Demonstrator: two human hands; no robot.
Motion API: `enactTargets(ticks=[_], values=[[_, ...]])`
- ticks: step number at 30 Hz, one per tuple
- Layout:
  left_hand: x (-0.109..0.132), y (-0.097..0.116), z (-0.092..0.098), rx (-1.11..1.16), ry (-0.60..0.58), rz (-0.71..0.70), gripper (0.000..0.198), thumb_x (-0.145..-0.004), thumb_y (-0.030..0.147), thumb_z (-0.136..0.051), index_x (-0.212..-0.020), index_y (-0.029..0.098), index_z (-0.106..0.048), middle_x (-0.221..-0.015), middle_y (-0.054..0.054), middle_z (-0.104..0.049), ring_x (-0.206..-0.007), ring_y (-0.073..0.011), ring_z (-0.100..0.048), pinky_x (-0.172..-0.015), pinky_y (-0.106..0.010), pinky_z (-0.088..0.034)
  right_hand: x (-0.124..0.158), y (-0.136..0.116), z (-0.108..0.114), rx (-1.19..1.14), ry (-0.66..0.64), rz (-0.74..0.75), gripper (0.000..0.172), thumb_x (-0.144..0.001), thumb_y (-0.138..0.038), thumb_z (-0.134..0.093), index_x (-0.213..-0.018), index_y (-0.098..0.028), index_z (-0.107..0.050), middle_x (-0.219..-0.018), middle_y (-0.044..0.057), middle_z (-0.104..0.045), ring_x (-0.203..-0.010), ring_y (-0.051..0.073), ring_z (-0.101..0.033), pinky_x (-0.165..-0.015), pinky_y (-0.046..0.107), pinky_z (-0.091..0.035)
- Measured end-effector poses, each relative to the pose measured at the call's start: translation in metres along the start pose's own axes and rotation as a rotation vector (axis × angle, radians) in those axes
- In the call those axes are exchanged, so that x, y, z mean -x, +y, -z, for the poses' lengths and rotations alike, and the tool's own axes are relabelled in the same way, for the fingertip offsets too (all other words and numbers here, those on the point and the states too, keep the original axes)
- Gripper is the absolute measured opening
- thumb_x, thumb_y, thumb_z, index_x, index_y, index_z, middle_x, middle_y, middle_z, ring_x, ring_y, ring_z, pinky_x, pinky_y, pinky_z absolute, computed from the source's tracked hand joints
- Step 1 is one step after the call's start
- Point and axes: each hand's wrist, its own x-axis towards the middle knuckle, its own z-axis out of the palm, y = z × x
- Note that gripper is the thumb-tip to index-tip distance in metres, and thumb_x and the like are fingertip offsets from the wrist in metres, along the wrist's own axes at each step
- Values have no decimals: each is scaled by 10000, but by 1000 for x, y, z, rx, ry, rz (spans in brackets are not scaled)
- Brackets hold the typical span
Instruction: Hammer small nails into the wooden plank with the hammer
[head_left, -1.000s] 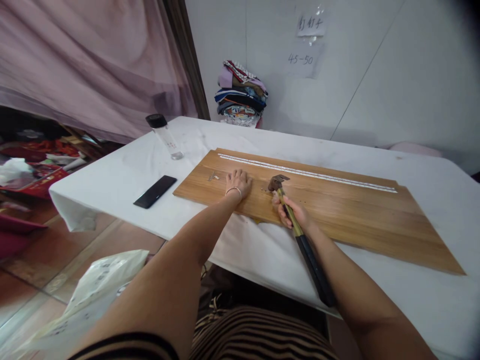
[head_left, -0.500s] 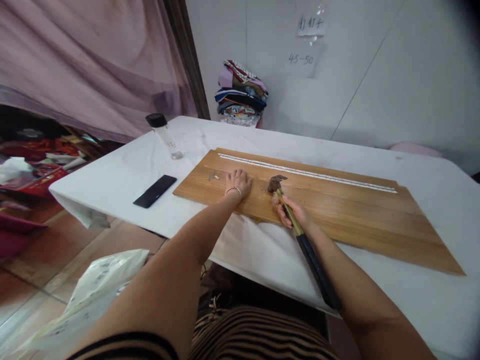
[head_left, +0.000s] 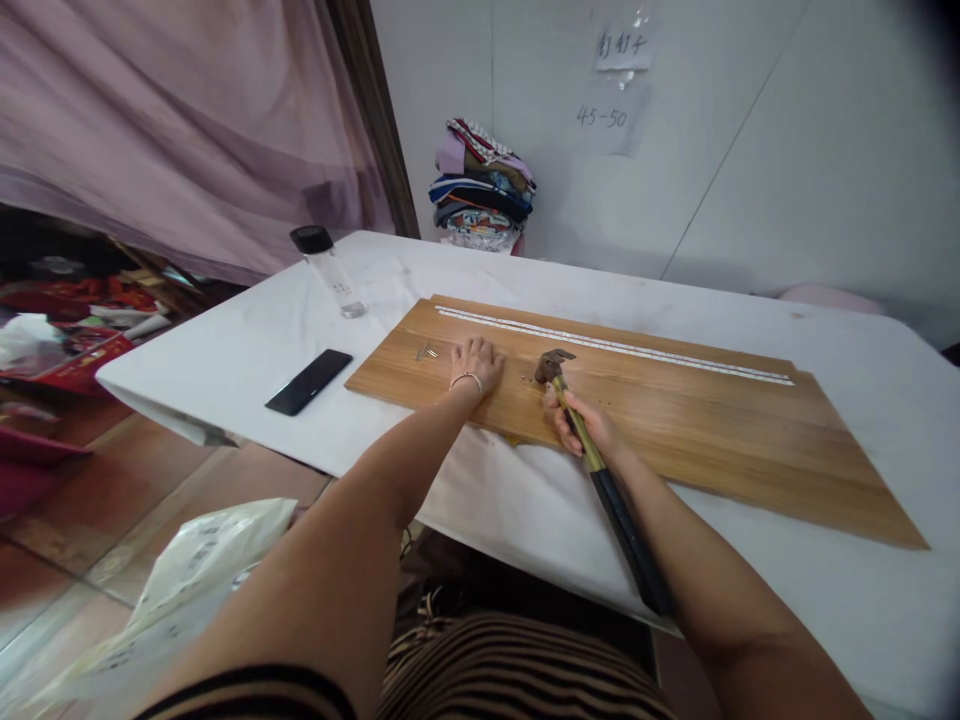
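right hand [head_left: 596, 424]: wrapped around hammer [head_left: 592, 456] just below its head
left hand [head_left: 477, 366]: fingers spread, palm-down on board [head_left: 750, 440], left of that grip
nails [head_left: 429, 353]: farther left

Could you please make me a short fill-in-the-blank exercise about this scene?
1. The right hand grips a ____ by its handle.
2. The left hand rests on the long wooden ____.
3. The bottle has a lid coloured ____.
4. The lower paper sign reads "45-____".

Missing words: hammer; board; black; 50.
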Motion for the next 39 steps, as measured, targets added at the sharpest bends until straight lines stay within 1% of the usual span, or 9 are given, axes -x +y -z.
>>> enactTargets(ticks=[3, 8, 13, 18, 24, 29, 35, 39], values=[[0, 0, -1, 1, 4, -2, 393, -1058, 389, -366, -1255, 247, -674, -1483, -132, -629, -1428, -305, -490, -1211, -512, -338, 0, 0, 0, 0, 5, 14, 376, -929, -588, -640, -946, -215, -594, -515, -83, -552, -273, 83, -380, -264, 204, -284], [-1, -1, -3, 1, 13, -6, 385, -1061, 387, -365, -1238, 245, -676, -1478, -129, -633, -1417, -300, -499, -1200, -503, -351, 0, -1, -1, 15, -8, -24, 368, -932, -579, -628, -936, -212, -590, -508, -88, -545, -271, 82, -370, -264, 204, -282], [0, 0, -1, 5, 3, -7, 381, -1059, 387, -371, -1239, 249, -678, -1462, -134, -639, -1424, -311, -493, -1203, -515, -345, 1, -2, -2, 0, 13, -1, 360, -926, -573, -634, -939, -216, -587, -509, -87, -544, -275, 84, -377, -263, 207, -282], [0, 1, 1, 0, 0, 1, 385, -1061, 386, -370, -1261, 251, -671, -1478, -127, -632, -1431, -302, -491, -1212, -508, -343, 1, -2, -1, 9, 1, -37, 335, -946, -545, -611, -943, -211, -587, -509, -83, -548, -278, 89, -377, -262, 210, -284], [0, 0, -1, 4, 3, -3, 391, -1060, 382, -364, -1247, 235, -674, -1478, -139, -632, -1430, -306, -492, -1211, -514, -343, 0, -1, 0, 3, -1, -9, 355, -954, -576, -610, -944, -223, -583, -512, -89, -544, -274, 84, -374, -263, 203, -285], [-1, -1, -2, 8, 5, -9, 385, -1057, 393, -378, -1257, 239, -668, -1504, -139, -619, -1440, -312, -483, -1210, -517, -339, 0, -1, 0, 5, -11, -26, 362, -938, -576, -623, -934, -216, -590, -507, -87, -548, -270, 84, -372, -261, 202, -288], [0, 1, 0, -8, 0, -3, 388, -1060, 380, -369, -1252, 239, -675, -1474, -133, -637, -1418, -309, -498, -1197, -507, -352, 0, -1, 0, 0, 2, -4, 355, -939, -568, -615, -940, -214, -592, -514, -82, -551, -277, 85, -377, -264, 205, -294], [1, 2, 2, -2, -1, -8, 396, -1063, 379, -366, -1253, 224, -676, -1480, -140, -631, -1424, -312, -493, -1197, -508, -349, 1, -2, 0, 3, -3, -36, 348, -933, -563, -618, -929, -216, -592, -511, -83, -551, -279, 82, -380, -263, 198, -289]])
